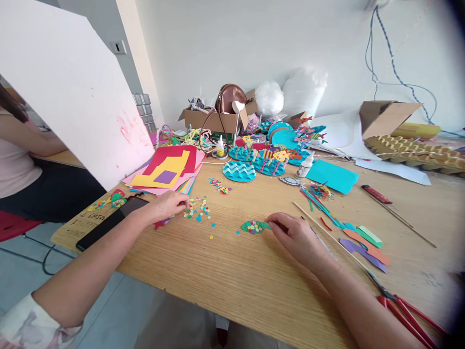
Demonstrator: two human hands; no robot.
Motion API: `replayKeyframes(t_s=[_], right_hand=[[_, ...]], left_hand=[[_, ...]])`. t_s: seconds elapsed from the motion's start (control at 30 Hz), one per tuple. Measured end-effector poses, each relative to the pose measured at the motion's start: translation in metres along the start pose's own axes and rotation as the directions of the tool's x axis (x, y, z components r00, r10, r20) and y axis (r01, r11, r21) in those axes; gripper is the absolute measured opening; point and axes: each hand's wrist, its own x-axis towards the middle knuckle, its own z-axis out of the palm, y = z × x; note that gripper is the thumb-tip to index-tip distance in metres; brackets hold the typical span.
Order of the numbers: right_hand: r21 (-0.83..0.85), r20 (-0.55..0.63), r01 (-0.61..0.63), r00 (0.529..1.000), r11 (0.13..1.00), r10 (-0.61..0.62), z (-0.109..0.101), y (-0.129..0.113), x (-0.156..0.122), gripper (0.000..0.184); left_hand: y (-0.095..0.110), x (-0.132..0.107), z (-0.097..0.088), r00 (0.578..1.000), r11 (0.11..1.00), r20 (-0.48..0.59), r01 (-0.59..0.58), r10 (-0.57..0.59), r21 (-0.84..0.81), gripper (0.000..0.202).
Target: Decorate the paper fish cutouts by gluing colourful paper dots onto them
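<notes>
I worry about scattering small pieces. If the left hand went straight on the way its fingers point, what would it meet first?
Probably the confetti: the left hand points right along the table, fingertips at the pile's edge. Beyond it, the paper fish, though depth is unclear.

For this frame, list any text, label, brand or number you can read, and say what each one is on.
Nothing reads clearly.
Dark print on the brown cardboard sheet beside the phone: blurred, unreadable.
Label on the bottle near the box: too small.
Label on the bottle by the teal sheet: too small.
Paper fish pinched by the right hand: no text.
</notes>
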Motion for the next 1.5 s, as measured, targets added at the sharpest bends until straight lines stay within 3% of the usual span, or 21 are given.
replayKeyframes(t_s=[0.3, 0.47, 0.7, 0.8, 1.23, 1.5], right_hand=[[0.000, -0.006, -0.005, 1.000, 1.000, 0.005, -0.001, 0.003, 0.000, 0.018], [0.000, -0.010, -0.008, 1.000, 1.000, 0.008, -0.002, 0.001, 0.000, 0.019], [0.014, 0.007, 0.000, 1.000, 1.000, 0.000, -0.001, 0.001, 0.000, 0.019], [0.011, 0.019, -0.008, 1.000, 1.000, 0.008, -0.001, 0.001, 0.000, 0.019], [0.007, 0.050, -0.030, 0.998, 1.000, 0.030, -0.001, 0.001, 0.000, 0.020], [0.007, 0.057, -0.022, 0.998, 1.000, 0.021, -0.002, 0.000, 0.000, 0.020]], left_hand=[[0.015, 0.003, -0.002, 0.999, 0.999, 0.044, 0.001, -0.002, 0.035, 0.013], [0.009, 0.006, -0.002, 0.999, 0.999, 0.036, 0.034, -0.034, 0.011, 0.016], [0.008, 0.000, -0.011, 0.987, 0.959, 0.040, 0.161, -0.156, -0.234, 0.020], [0.011, 0.000, -0.012, 0.984, 0.953, 0.048, 0.179, -0.173, -0.245, 0.021], [0.018, 0.018, -0.001, 0.998, 0.998, 0.018, -0.060, 0.060, -0.022, 0.015], [0.036, 0.040, 0.009, 0.986, 0.984, 0.034, -0.166, 0.165, 0.057, 0.015]])
